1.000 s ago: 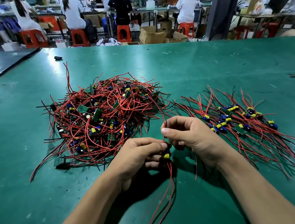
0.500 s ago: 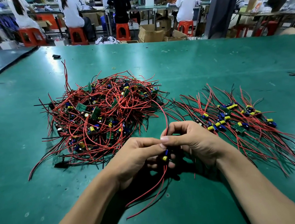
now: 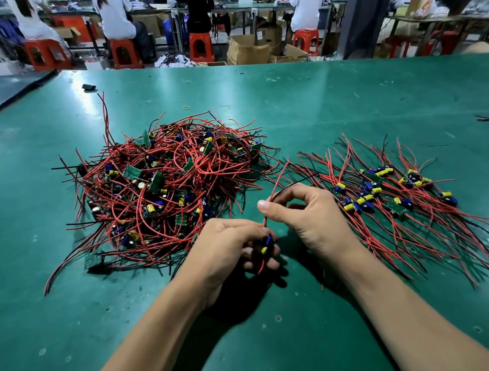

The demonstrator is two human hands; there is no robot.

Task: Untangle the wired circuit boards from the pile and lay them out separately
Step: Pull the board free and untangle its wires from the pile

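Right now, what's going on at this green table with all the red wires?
A person is untangling wired circuit boards. The left hand grips one board with blue and yellow parts; the right hand pinches its red wire. The tangled red-wire pile sits left on the green table, separated boards laid out right.

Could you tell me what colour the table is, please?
The table is green, best seen in the head view.

bare mat (image 3: 286, 348) nr front, pile (image 3: 164, 191) left, laid-out boards (image 3: 390, 196) right
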